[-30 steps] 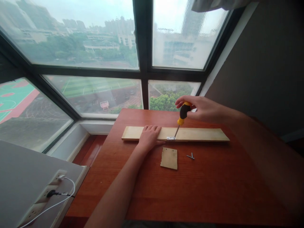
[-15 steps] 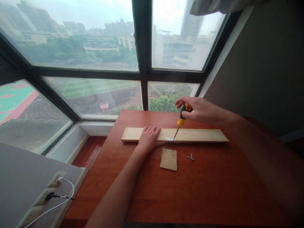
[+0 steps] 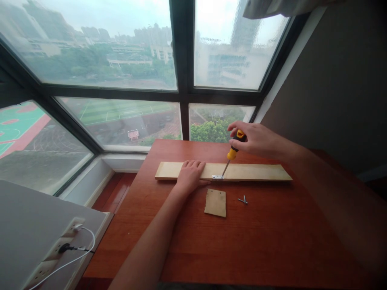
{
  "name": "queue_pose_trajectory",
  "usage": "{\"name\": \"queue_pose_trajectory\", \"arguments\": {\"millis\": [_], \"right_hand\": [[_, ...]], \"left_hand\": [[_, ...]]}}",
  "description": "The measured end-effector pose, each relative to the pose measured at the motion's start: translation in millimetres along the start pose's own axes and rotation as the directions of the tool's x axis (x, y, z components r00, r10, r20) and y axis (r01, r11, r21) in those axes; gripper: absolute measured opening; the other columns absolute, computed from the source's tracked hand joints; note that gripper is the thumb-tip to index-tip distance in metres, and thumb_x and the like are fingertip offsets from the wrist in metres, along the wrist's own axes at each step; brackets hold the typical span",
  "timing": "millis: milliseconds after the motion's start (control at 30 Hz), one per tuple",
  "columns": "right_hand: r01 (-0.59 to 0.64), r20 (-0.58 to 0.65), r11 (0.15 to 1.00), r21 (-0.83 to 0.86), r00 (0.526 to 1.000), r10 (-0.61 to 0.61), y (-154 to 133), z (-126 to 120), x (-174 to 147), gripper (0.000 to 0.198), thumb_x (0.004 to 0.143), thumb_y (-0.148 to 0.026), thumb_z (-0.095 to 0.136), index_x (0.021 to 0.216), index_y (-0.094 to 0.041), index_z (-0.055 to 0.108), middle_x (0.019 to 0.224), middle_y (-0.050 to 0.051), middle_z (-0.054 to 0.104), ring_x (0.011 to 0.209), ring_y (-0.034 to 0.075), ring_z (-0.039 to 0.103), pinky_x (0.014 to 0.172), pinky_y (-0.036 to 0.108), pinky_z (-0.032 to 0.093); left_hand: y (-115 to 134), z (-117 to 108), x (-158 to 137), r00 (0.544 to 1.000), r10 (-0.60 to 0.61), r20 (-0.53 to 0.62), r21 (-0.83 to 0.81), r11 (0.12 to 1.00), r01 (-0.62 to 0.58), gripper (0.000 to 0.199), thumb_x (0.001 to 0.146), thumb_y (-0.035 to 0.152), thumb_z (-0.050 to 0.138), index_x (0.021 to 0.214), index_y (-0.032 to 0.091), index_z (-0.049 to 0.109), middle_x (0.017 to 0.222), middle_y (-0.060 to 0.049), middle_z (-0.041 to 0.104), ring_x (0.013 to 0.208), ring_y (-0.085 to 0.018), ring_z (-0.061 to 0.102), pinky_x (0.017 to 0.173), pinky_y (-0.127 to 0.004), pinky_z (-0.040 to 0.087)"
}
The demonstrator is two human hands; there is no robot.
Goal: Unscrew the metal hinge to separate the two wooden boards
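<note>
A long pale wooden board (image 3: pixel 256 172) lies crosswise on the reddish-brown table. My left hand (image 3: pixel 190 175) grips it left of the middle, fingers over the far edge and thumb along the near edge. A small metal hinge (image 3: pixel 217 177) sits at the board's near edge, just right of that thumb. In my right hand (image 3: pixel 252 137) is a yellow and black screwdriver (image 3: pixel 232 153), held by its handle and tilted, fingers closed around it. Its tip meets the right end of the hinge; the screw head there is too small to make out.
Nearer to me on the table (image 3: pixel 242 245) lie a small tan rectangular piece (image 3: pixel 215 203) with two holes and a few loose screws (image 3: pixel 242 199). Windows stand behind the table. At left, a low wall carries sockets (image 3: pixel 59 249) with plugged-in cables (image 3: pixel 90 237).
My right hand and the screwdriver handle have shifted slightly right, and the fingers have changed position on the handle. The tip stays at the hinge. My left hand and the board have not visibly moved.
</note>
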State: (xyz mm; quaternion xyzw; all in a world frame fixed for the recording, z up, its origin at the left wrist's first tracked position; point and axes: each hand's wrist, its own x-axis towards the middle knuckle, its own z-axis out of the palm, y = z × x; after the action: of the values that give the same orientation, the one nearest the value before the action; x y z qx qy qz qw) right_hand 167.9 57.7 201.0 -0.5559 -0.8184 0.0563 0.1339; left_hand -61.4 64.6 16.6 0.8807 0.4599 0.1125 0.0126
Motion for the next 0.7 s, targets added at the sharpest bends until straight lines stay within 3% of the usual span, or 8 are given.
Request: {"name": "queue_pose_trajectory", "arguments": {"millis": [67,133,233,333,433,533,600,700], "right_hand": [[-0.063,-0.070,0.985,-0.163,0.996,0.052,-1.9,2.4,0.4,0.040,0.088,-0.051,0.051,0.110,-0.020,0.064,0.086,0.008,0.070,0.076,0.025,0.064,0.063,0.035,0.044],[-0.078,-0.095,0.973,-0.217,0.994,0.059,-2.9,3.6,0.5,0.039,0.088,-0.052,0.050,0.105,-0.021,0.066,0.079,0.007,0.069,0.070,0.024,0.063,0.059,0.034,0.041],[0.012,-0.033,0.996,-0.084,0.999,-0.015,-2.6,1.1,-0.1,0.030,0.082,-0.033,0.057,0.109,-0.021,0.064,0.092,0.005,0.072,0.079,0.021,0.064,0.066,0.031,0.044],[0.105,0.039,0.992,0.071,0.993,-0.108,-2.7,-2.9,-0.8,0.039,0.076,-0.020,0.058,0.115,-0.021,0.061,0.114,0.004,0.069,0.095,0.019,0.064,0.077,0.028,0.046],[0.045,-0.009,0.997,-0.069,0.999,-0.046,-5.0,-2.1,-0.8,0.033,0.085,-0.035,0.055,0.113,-0.021,0.063,0.108,0.007,0.071,0.091,0.024,0.064,0.072,0.033,0.046],[-0.076,-0.093,0.964,-0.253,0.994,0.054,-6.7,1.4,-0.3,0.043,0.089,-0.055,0.047,0.106,-0.021,0.067,0.088,0.009,0.072,0.077,0.027,0.064,0.060,0.035,0.041],[-0.068,-0.086,0.969,-0.239,0.995,0.049,-6.3,1.6,-0.4,0.038,0.090,-0.051,0.048,0.105,-0.022,0.067,0.083,0.007,0.071,0.074,0.025,0.064,0.060,0.034,0.040],[0.024,-0.007,0.998,-0.066,1.000,-0.025,-4.5,-2.9,-1.6,0.032,0.082,-0.032,0.057,0.111,-0.021,0.065,0.096,0.006,0.072,0.080,0.021,0.064,0.066,0.031,0.044]], "left_hand": [[0.6,-0.4,0.5,1.000,-0.003,0.004,-0.004,1.000,0.003,0.071,0.077,0.066,0.063,0.129,0.019,0.052,0.123,-0.013,0.062,0.116,-0.030,0.055,0.100,-0.040,0.036],[0.7,-0.5,0.8,1.000,-0.007,0.008,-0.005,1.000,0.007,0.071,0.077,0.066,0.064,0.129,0.020,0.052,0.124,-0.013,0.062,0.116,-0.030,0.055,0.100,-0.040,0.036],[0.4,0.4,0.6,1.000,-0.006,0.007,0.000,1.000,0.006,0.070,0.076,0.064,0.065,0.129,0.021,0.052,0.124,-0.013,0.062,0.117,-0.030,0.055,0.100,-0.040,0.035],[0.0,1.5,0.0,1.000,-0.005,0.000,0.008,1.000,0.005,0.069,0.077,0.064,0.065,0.128,0.020,0.052,0.123,-0.013,0.062,0.116,-0.030,0.055,0.100,-0.041,0.036],[-0.2,1.9,-0.2,1.000,0.000,-0.010,0.006,1.000,0.000,0.071,0.077,0.067,0.062,0.128,0.019,0.052,0.122,-0.013,0.063,0.115,-0.030,0.056,0.099,-0.041,0.036],[-0.3,1.6,-0.1,1.000,0.001,-0.011,0.004,1.000,-0.001,0.071,0.077,0.067,0.063,0.128,0.019,0.052,0.122,-0.013,0.063,0.115,-0.030,0.056,0.099,-0.041,0.036],[-0.5,1.5,-0.1,1.000,0.001,-0.009,0.004,1.000,-0.001,0.071,0.077,0.067,0.063,0.128,0.019,0.052,0.123,-0.013,0.063,0.115,-0.030,0.056,0.099,-0.041,0.036],[-0.5,1.6,-0.3,1.000,0.003,-0.012,0.005,1.000,-0.003,0.070,0.077,0.067,0.063,0.128,0.020,0.052,0.123,-0.013,0.063,0.116,-0.030,0.055,0.099,-0.041,0.036]]}}
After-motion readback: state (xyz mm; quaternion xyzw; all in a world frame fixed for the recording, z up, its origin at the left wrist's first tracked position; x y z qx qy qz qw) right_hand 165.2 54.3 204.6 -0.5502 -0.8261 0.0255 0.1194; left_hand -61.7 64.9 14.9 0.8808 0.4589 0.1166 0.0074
